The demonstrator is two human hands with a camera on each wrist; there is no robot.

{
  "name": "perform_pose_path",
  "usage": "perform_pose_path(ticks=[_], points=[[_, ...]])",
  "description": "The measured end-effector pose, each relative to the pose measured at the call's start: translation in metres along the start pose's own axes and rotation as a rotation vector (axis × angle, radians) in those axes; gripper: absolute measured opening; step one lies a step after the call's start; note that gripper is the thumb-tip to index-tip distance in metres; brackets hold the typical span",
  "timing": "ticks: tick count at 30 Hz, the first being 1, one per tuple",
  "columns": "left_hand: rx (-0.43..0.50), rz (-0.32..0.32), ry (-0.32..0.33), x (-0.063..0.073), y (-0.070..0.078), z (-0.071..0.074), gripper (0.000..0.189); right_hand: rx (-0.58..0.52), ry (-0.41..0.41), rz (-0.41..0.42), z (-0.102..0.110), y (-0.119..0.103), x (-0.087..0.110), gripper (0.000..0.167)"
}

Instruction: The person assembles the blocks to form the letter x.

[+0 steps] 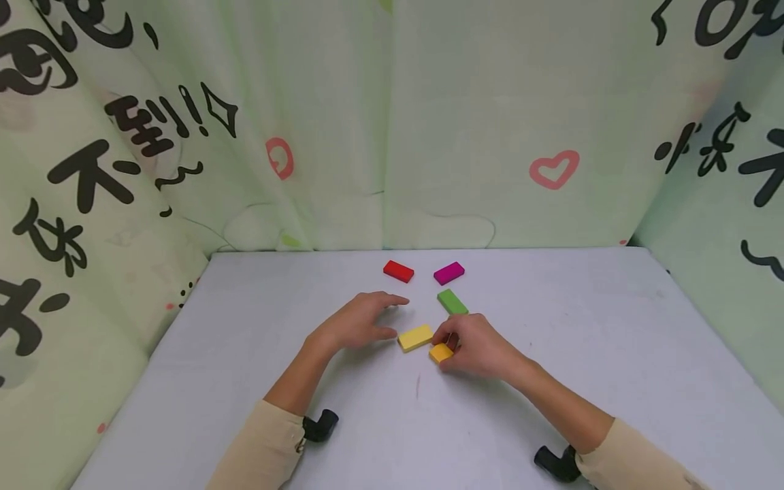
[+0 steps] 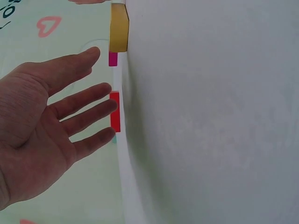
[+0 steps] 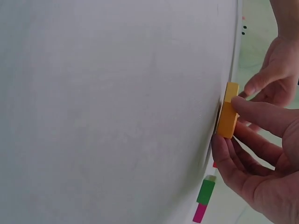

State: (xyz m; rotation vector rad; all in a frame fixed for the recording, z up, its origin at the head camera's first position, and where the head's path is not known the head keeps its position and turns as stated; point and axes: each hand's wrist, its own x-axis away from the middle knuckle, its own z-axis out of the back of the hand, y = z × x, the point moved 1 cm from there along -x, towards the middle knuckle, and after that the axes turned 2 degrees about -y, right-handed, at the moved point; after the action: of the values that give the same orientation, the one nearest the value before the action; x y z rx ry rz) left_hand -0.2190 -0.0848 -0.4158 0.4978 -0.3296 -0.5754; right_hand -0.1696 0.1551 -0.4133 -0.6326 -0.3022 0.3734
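My right hand (image 1: 480, 348) pinches an orange block (image 1: 439, 353) between thumb and fingers, low over the white table. In the right wrist view the orange block (image 3: 227, 120) overlaps the yellow block (image 3: 231, 88) behind it. Just to the left and beyond lies that yellow block (image 1: 415, 338). My left hand (image 1: 357, 321) has its fingers spread, its thumb tip close to the yellow block's left end; nothing is in its grasp. Past my right hand's fingers lies a green block (image 1: 452, 301).
Farther back on the table (image 1: 263, 354) lie a red block (image 1: 399, 271) and a magenta block (image 1: 449, 273). A pale green curtain (image 1: 459, 122) with printed characters and hearts hangs along the back and both sides. Black devices (image 1: 321, 426) sit at both sleeve cuffs.
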Motion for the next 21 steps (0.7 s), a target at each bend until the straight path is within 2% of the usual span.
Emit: perform_pose_path(ticks=[3,13,21], points=[[0.001,-0.018,-0.003,-0.001,0.001,0.001,0.061,0.01,0.012,0.018,-0.002,-0.002,0.0,0.027],[0.023,-0.035,-0.027,-0.003,0.002,0.002,0.062,0.042,0.001,-0.034,-0.007,-0.01,0.003,0.03],[0.077,-0.073,-0.062,-0.006,0.001,0.002,0.064,0.04,-0.004,-0.022,-0.007,-0.01,0.0,0.031]])
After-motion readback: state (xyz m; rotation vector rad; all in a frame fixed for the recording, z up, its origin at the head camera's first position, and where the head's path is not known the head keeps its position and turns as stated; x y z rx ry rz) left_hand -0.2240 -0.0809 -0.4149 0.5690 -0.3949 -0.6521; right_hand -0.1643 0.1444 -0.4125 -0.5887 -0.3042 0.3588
